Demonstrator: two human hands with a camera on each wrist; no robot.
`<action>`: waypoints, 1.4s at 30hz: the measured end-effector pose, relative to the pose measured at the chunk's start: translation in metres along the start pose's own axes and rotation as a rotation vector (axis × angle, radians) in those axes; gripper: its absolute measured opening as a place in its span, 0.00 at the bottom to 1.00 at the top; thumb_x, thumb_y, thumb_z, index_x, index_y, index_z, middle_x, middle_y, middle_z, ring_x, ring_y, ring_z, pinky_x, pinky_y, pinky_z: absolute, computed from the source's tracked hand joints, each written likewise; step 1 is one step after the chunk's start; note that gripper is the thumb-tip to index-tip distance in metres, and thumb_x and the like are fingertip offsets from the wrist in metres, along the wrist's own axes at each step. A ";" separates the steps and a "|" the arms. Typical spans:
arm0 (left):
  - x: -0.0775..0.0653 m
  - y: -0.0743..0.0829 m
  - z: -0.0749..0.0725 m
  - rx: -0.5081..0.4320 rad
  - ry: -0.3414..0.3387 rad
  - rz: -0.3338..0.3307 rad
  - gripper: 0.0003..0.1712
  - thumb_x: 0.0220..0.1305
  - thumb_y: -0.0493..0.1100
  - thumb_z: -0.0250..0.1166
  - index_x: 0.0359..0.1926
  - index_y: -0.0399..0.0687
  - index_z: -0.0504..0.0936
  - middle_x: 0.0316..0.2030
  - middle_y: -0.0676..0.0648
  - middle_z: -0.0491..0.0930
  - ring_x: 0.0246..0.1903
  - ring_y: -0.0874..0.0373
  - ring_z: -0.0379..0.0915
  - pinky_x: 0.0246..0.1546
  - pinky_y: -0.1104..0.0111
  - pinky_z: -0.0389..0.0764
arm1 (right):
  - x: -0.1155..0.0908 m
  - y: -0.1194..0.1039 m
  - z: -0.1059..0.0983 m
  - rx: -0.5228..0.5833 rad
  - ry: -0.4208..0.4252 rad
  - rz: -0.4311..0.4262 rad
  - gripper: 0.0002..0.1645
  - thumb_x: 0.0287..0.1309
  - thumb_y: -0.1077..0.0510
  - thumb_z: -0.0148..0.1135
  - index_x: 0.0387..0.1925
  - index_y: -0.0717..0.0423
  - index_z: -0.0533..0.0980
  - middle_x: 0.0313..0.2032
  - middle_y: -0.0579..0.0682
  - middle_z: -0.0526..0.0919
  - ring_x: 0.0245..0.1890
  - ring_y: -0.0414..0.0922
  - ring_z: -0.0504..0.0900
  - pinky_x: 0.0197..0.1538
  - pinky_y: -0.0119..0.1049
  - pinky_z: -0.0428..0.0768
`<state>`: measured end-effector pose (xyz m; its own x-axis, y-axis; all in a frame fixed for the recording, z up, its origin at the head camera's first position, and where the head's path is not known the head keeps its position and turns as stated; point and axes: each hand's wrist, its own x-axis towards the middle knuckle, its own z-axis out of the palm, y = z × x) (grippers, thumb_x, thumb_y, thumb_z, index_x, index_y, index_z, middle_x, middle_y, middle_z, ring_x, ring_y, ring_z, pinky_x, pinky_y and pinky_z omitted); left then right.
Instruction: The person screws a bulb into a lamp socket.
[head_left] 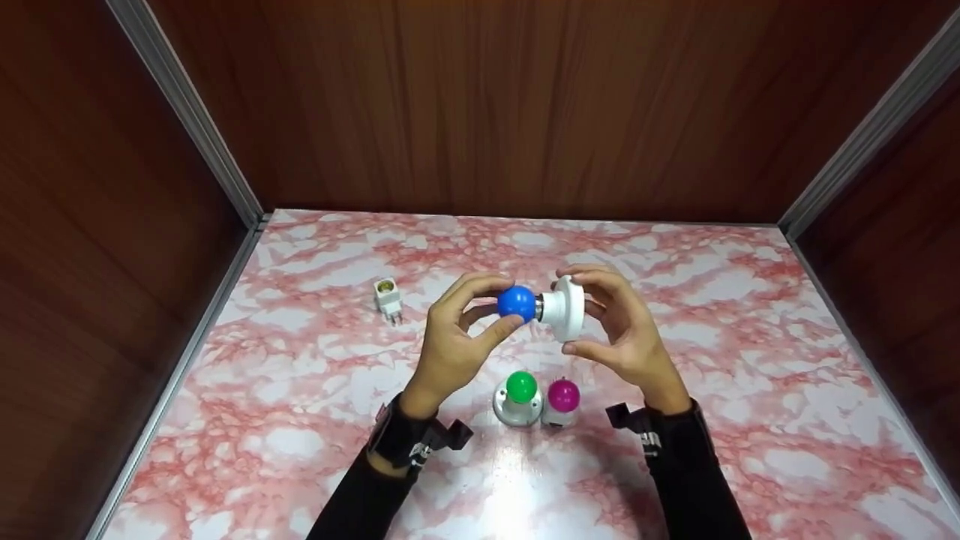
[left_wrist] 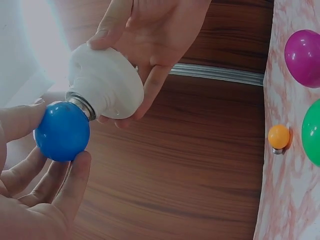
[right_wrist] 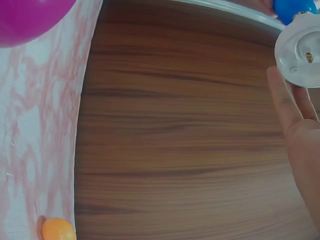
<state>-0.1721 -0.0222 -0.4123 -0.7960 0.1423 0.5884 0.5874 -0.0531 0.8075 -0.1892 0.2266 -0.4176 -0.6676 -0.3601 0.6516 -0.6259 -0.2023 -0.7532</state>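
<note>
My left hand [head_left: 450,345] pinches a round blue light bulb [head_left: 516,304] between thumb and fingers. My right hand [head_left: 634,337] grips a white lamp holder [head_left: 572,311] by its wide round base. Both are raised above the table, lying sideways and face to face. The bulb's metal screw cap [left_wrist: 82,104] sits at the holder's mouth, and part of its thread shows outside. Seen from the right wrist, the underside of the holder [right_wrist: 295,55] has a small brass-coloured contact.
Nearer me stand a green bulb [head_left: 522,386] on a round white holder [head_left: 504,411] and, beside it, a magenta bulb [head_left: 563,395] in a white base. A white plug-in socket [head_left: 388,296] lies at left. An orange bulb [left_wrist: 278,136] lies on the table. Wooden panels [head_left: 480,105] enclose it.
</note>
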 end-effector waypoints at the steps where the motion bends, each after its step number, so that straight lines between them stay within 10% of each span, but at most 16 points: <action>1: 0.000 0.000 0.000 0.003 0.002 0.004 0.23 0.64 0.35 0.76 0.58 0.33 0.83 0.56 0.37 0.83 0.57 0.52 0.84 0.60 0.62 0.90 | 0.000 0.000 0.000 -0.004 -0.001 0.014 0.47 0.47 0.77 0.78 0.67 0.77 0.65 0.69 0.58 0.75 0.70 0.50 0.80 0.72 0.38 0.82; 12: 0.000 -0.002 0.000 -0.031 -0.023 0.071 0.29 0.59 0.30 0.78 0.61 0.29 0.82 0.59 0.32 0.80 0.60 0.51 0.83 0.64 0.60 0.87 | -0.002 -0.001 -0.001 -0.034 -0.002 0.152 0.42 0.66 0.60 0.72 0.71 0.73 0.61 0.62 0.55 0.83 0.58 0.43 0.85 0.57 0.33 0.88; 25: 0.001 -0.003 -0.001 0.076 -0.050 -0.024 0.28 0.65 0.38 0.76 0.66 0.46 0.83 0.55 0.43 0.85 0.46 0.54 0.86 0.46 0.64 0.93 | -0.002 -0.003 0.000 -0.057 0.049 0.141 0.42 0.61 0.66 0.74 0.71 0.70 0.64 0.63 0.54 0.83 0.60 0.42 0.84 0.59 0.32 0.87; 42: 0.000 -0.005 -0.002 0.111 -0.022 0.064 0.27 0.61 0.37 0.78 0.61 0.40 0.84 0.55 0.41 0.87 0.47 0.57 0.85 0.46 0.67 0.91 | -0.001 -0.002 -0.001 -0.026 0.025 0.114 0.40 0.63 0.61 0.74 0.70 0.67 0.65 0.63 0.54 0.83 0.58 0.43 0.84 0.57 0.33 0.87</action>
<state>-0.1756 -0.0238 -0.4159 -0.7539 0.1641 0.6362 0.6502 0.0467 0.7584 -0.1876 0.2288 -0.4169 -0.7450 -0.3563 0.5639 -0.5552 -0.1375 -0.8203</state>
